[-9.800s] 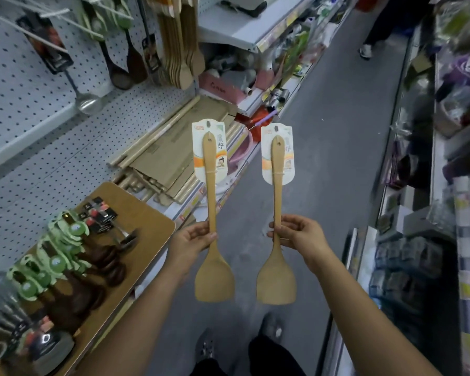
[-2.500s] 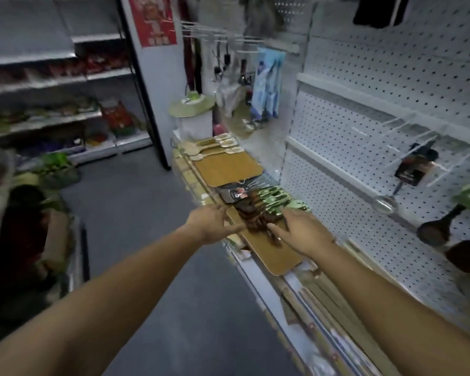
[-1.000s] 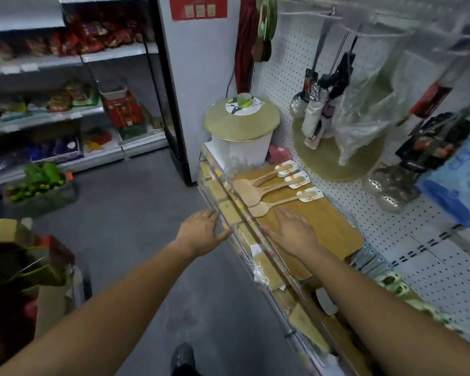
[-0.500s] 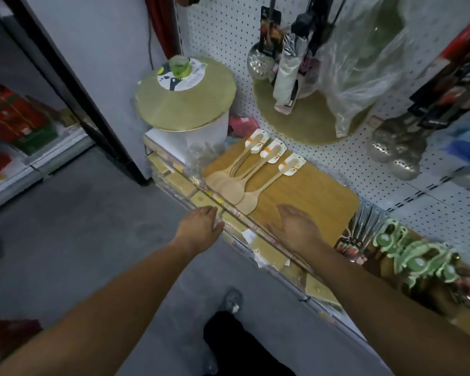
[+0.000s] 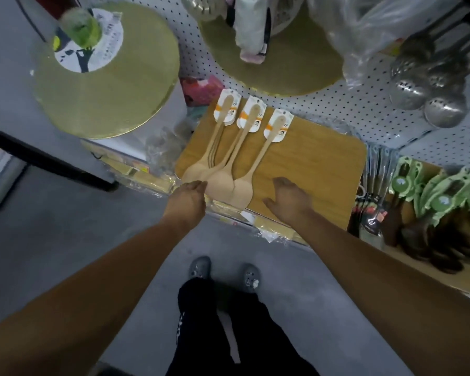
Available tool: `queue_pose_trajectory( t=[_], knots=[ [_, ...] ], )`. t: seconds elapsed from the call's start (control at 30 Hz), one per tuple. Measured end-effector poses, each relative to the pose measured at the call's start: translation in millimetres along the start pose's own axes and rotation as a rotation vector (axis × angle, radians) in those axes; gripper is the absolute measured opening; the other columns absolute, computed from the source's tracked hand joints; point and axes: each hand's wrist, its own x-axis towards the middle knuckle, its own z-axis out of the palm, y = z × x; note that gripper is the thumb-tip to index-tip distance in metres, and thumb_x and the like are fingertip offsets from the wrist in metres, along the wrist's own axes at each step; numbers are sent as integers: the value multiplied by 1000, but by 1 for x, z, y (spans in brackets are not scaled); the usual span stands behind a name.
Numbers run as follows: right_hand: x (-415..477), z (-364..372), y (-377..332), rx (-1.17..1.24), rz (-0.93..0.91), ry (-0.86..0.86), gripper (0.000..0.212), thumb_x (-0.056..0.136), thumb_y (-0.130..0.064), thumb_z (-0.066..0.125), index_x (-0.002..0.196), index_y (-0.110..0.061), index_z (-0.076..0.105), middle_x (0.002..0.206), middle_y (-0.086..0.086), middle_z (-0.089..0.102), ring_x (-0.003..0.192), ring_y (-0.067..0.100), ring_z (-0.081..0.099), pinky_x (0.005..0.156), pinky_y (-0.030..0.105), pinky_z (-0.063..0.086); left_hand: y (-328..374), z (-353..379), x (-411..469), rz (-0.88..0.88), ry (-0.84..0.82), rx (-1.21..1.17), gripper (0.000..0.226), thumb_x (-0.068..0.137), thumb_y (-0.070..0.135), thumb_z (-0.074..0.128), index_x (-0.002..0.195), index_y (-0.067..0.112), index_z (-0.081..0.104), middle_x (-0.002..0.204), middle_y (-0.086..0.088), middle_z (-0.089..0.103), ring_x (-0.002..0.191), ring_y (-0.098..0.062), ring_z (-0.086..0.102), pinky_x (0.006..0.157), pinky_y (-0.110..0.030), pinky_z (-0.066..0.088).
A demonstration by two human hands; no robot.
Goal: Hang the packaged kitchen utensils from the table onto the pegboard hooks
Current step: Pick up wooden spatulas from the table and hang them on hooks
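Both hands have pushed forward since half a second ago. The left hand (image 5: pixel 186 198) has come off the shelf edge and up to the spatula blades, and the camera has tipped down, so the spatulas now lie nearly straight ahead.

Three lots of wooden spatulas (image 5: pixel 236 156) lie flat on the table (image 5: pixel 323 164), fanned out with their blades towards the person and their handles angled away. Each handle end carries a white card label (image 5: pixel 278 126) with an orange band. The left lot is a stack of several, but how many cannot be counted. The wood is pale and matt, and the blades are flat and squarish.

The left hand's fingers are loosely bent, with the tips at the near blade of the left stack. They are foreshortened, so actual contact cannot be told, and nothing is pinched. The right hand (image 5: pixel 288 198) is spread palm down over the bare table beside the right spatula's blade, thumb out, gripping nothing.

The table top has a tan wood-grain finish and rounded corners. Crinkled clear wrap covers packets along the front edge.

Behind it stands white pegboard (image 5: pixel 310 104). A round yellow-green board (image 5: pixel 282 71) leans on the pegboard, its top hidden by hanging goods. A second round board (image 5: pixel 114 85) lies to the left, with a blurred green knob on its label. Dull perforated metal skimmers (image 5: pixel 423 90) hang at right, their handles cut off, beside a clear plastic bag (image 5: pixel 377 31). Dark utensils on green cards (image 5: pixel 445 191) are piled at the far right. Grey shoes (image 5: pixel 200 267) stand on the grey floor.
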Motion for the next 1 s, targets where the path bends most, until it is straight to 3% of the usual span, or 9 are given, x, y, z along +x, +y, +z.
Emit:
queue_pose_trajectory(
  t=[0.2,0.4,0.53,0.67,0.77,0.87,0.93,1.0],
  knots=[
    [49,13,-12,94,134,6,58,97,-39,56,144,-8,41,148,12,44,134,31,46,101,41,47,-23,11,79,38,-20,-4,42,92,13,52,134,11,52,129,-12,58,120,-32,50,89,-41,48],
    [105,30,-29,171,312,56,47,97,-43,56,126,-6,55,125,17,60,116,34,58,75,34,44,-24,36,151,99,-14,-103,35,97,31,50,125,10,57,121,-16,59,115,-33,53,86,-41,49],
    [147,40,-36,267,395,102,42,92,-43,62,116,-8,64,117,15,66,108,34,64,75,34,46,-17,56,190,119,14,-169,38,94,39,55,116,9,62,114,-17,60,110,-34,56,85,-45,52],
    [184,47,-35,381,520,143,44,89,-45,67,113,-8,65,110,8,67,100,29,66,67,32,44,-7,68,218,79,37,-179,52,89,46,62,129,12,55,128,-13,55,122,-31,50,93,-43,48],
    [206,52,-26,525,596,179,38,85,-40,72,110,-11,67,107,8,69,91,25,67,57,26,42,-8,77,235,53,31,-215,56,84,41,72,131,16,53,127,-10,55,117,-29,53,93,-43,50],
    [217,49,-19,657,667,191,27,84,-28,75,103,-11,68,101,8,70,80,22,67,44,22,38,-11,80,246,-28,13,-411,45,75,29,80,116,20,62,107,-5,65,98,-25,63,84,-41,56],
    [219,43,-17,779,745,184,17,85,-19,74,92,-10,62,94,11,69,76,26,71,47,30,53,-11,73,249,-68,-20,-465,27,80,14,72,107,17,68,98,-5,69,94,-25,66,80,-33,55],
    [216,37,-16,949,818,132,20,85,-8,75,84,-7,55,92,16,68,73,32,73,60,43,63,-14,63,249,-147,-61,-553,25,83,9,69,108,12,70,105,-6,70,101,-23,65,81,-25,50]
  ],
)
